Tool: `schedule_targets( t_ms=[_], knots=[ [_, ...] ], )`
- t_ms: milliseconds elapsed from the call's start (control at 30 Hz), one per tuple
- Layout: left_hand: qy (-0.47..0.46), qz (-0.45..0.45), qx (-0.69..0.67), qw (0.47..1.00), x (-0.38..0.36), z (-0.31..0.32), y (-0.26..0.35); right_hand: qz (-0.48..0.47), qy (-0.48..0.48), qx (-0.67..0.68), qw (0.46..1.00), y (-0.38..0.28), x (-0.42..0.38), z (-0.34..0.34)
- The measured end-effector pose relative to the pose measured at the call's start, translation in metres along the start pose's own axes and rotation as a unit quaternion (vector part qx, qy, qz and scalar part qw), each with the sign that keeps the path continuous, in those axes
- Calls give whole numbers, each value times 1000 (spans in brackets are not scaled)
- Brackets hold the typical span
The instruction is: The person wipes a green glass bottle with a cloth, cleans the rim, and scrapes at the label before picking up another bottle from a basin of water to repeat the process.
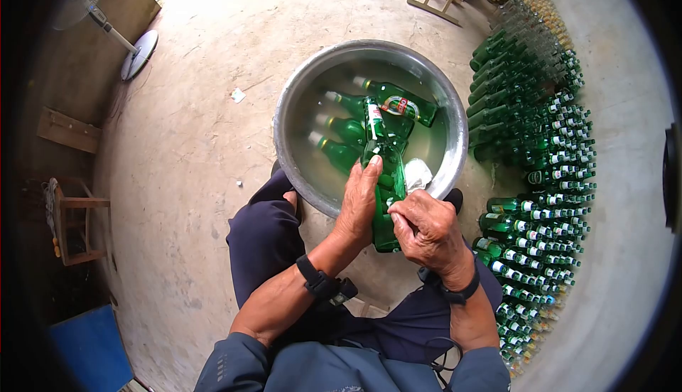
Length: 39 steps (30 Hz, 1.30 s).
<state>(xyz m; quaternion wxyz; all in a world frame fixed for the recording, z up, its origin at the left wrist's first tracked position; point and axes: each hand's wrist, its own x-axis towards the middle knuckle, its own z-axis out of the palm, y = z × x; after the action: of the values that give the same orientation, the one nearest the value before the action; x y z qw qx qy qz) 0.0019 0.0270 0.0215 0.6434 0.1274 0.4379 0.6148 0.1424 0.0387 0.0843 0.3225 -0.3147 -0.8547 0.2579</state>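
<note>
Over the near rim of a metal basin (pixel 284 118) a green glass bottle (pixel 386 230) is held at a tilt, its neck pointing away from me and its base toward me. My left hand (pixel 357 203) is wrapped round its left side. My right hand (pixel 430 230) is at its right side near the base, fingers curled in; what they pinch, if anything, is too small to make out. Several green bottles lie in the cloudy water, one with a red and white label (pixel 403 104). A white cloth (pixel 418 174) sits in the basin by the right rim.
Many green bottles (pixel 547 214) are stacked along the wall on the right. A standing fan (pixel 140 54) is at the upper left, a wooden stool (pixel 84 201) at the left and a blue panel (pixel 92 349) at the lower left. A wooden-legged stand (pixel 433 1) is at the top.
</note>
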Motion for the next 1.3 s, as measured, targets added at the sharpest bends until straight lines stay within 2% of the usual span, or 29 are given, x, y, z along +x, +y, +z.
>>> schedule_targets(
  t_ms=[100,233,300,433,500,633,700,833,1033,1300],
  knots=[
    [2,-3,1,1000,2,-2,-4,12,-47,17,999,-1,-2,-6],
    [0,-17,-36,999,5,-2,-7,11,-38,15,999,0,-2,-4],
    [11,-18,-41,999,2,2,-3,19,6,-28,999,3,-1,3],
    [28,-7,-29,999,1,4,-3,15,2,-27,1000,3,0,0],
    [13,-9,-31,999,4,1,-6,42,-59,-7,997,0,1,-7],
    [-35,-30,-53,998,2,-3,-7,65,-39,-8,997,6,2,-2],
    [-37,-40,-52,997,3,-4,-9,133,-4,0,991,6,6,2],
    [-4,-36,-32,999,-2,0,-4,100,-28,-16,994,11,6,1],
    [-40,-35,-40,998,-2,-3,-2,88,-45,-17,995,7,7,-2],
    [-16,-13,-22,1000,1,-3,-5,62,-58,-19,996,6,6,-7]
  ],
)
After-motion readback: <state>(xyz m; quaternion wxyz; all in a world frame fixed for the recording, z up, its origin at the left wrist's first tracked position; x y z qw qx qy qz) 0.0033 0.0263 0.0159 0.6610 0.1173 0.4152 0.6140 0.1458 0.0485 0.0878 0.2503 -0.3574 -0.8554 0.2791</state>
